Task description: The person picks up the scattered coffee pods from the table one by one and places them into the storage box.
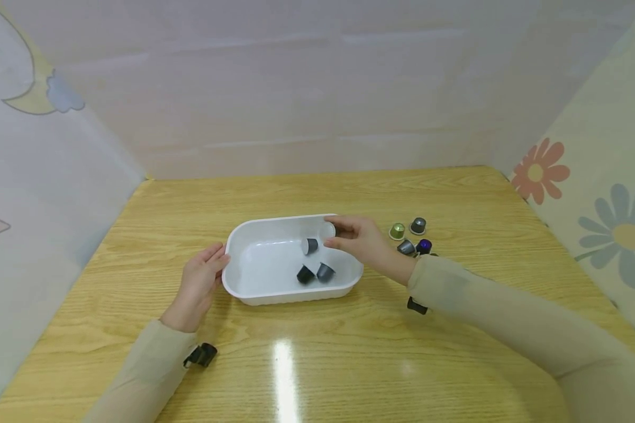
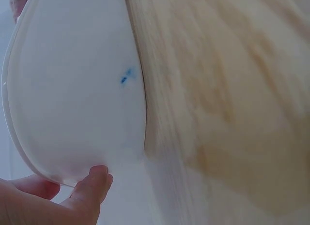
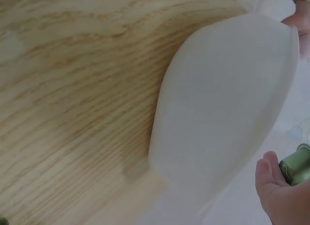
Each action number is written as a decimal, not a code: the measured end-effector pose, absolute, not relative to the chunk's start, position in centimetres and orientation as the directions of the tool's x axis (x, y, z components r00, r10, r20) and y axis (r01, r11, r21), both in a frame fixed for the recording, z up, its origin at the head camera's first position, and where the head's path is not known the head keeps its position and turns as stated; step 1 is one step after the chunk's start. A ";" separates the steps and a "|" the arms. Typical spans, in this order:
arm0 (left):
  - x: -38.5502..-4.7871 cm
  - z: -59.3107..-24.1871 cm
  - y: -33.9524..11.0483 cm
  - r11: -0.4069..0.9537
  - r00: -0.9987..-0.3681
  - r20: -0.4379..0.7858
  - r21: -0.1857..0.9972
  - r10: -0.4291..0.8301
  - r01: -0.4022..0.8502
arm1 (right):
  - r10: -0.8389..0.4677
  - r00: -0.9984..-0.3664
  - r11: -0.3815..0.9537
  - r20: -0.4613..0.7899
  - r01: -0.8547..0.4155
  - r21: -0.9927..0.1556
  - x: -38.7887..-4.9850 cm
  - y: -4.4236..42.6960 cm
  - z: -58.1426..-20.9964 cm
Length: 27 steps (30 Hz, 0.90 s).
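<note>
A white oblong tub stands on the table. My left hand grips its left end by the rim, with thumb and fingers on either side of the wall. Over the tub's right end, my right hand pinches a coffee capsule; in the right wrist view this capsule looks green. Inside the tub, toward the right, lie a dark capsule with a pale lid, a black capsule and a grey capsule. The left wrist view shows the tub's outer wall with a small blue mark.
Right of the tub, on the wooden table, are a green capsule, a dark grey capsule, a blue-grey capsule and a purple capsule. The right sleeve partly hides that group. Patterned cloth walls surround the table.
</note>
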<state>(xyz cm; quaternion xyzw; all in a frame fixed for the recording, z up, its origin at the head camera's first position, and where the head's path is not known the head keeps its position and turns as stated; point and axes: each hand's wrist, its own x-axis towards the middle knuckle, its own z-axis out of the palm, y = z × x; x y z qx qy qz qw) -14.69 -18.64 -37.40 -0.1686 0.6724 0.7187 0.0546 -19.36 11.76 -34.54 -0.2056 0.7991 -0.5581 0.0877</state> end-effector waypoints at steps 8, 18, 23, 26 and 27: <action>-14.7 -37.4 -18.6 -0.070 -0.936 -0.317 0.948 -0.154 -0.310 | -0.445 -0.895 0.336 0.023 -0.190 -0.923 -18.7 10.5 -34.3; -14.7 -37.4 -18.6 -0.080 -0.932 -0.327 0.945 -0.158 -0.318 | -0.500 -0.864 0.307 0.056 -0.237 -0.922 -18.3 9.0 -34.5; -14.7 -37.3 -18.6 -0.072 -0.934 -0.322 0.947 -0.154 -0.314 | -0.513 -0.856 0.304 0.071 -0.259 -0.917 -18.4 8.4 -34.6; -14.7 -37.3 -18.7 -0.068 -0.935 -0.320 0.947 -0.151 -0.313 | -0.514 -0.855 0.328 0.076 -0.277 -0.903 -18.8 8.0 -34.8; -14.7 -37.3 -18.7 -0.067 -0.936 -0.319 0.948 -0.150 -0.312 | -0.514 -0.855 0.338 0.076 -0.284 -0.897 -18.8 7.8 -34.8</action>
